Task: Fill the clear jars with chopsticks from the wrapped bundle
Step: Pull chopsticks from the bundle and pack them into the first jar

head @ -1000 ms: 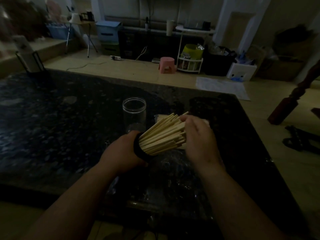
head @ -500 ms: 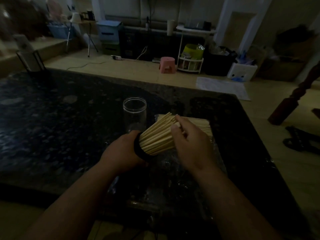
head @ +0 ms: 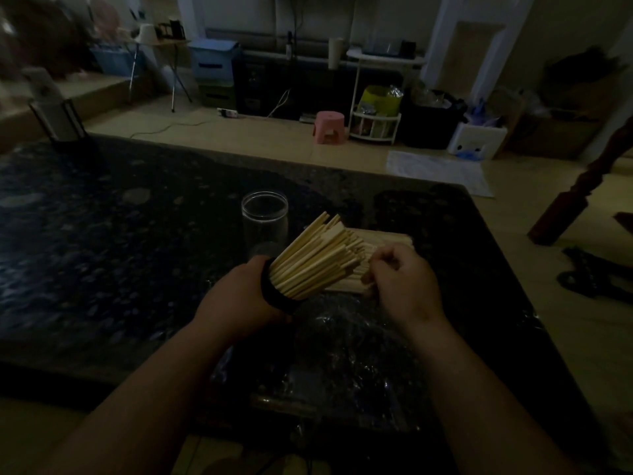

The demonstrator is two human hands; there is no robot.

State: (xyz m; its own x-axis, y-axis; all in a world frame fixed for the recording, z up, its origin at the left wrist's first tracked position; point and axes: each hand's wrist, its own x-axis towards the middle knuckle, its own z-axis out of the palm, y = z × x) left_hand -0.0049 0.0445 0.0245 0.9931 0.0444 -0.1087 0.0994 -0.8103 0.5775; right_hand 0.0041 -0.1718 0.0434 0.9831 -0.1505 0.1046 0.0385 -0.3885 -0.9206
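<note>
My left hand (head: 236,298) grips a jar with a dark rim (head: 274,294), tilted to the right and packed with pale wooden chopsticks (head: 315,258) that fan out of its mouth. Behind it an empty clear jar (head: 264,217) stands upright on the dark stone table (head: 102,252). The rest of the chopstick bundle (head: 387,240) lies flat on the table to the right, on crinkled clear wrap (head: 342,332). My right hand (head: 404,284) rests on the near end of that bundle, fingers curled around a few chopsticks there.
The table's right edge (head: 507,269) drops to a tan floor. A dark stand (head: 58,121) sits at the table's far left corner. Beyond the table are a pink stool (head: 329,126), a white rack (head: 375,126) and storage boxes.
My right hand has left the tops of the chopsticks in the held jar and moved right and down onto the bundle on the table. My left hand keeps the jar tilted.
</note>
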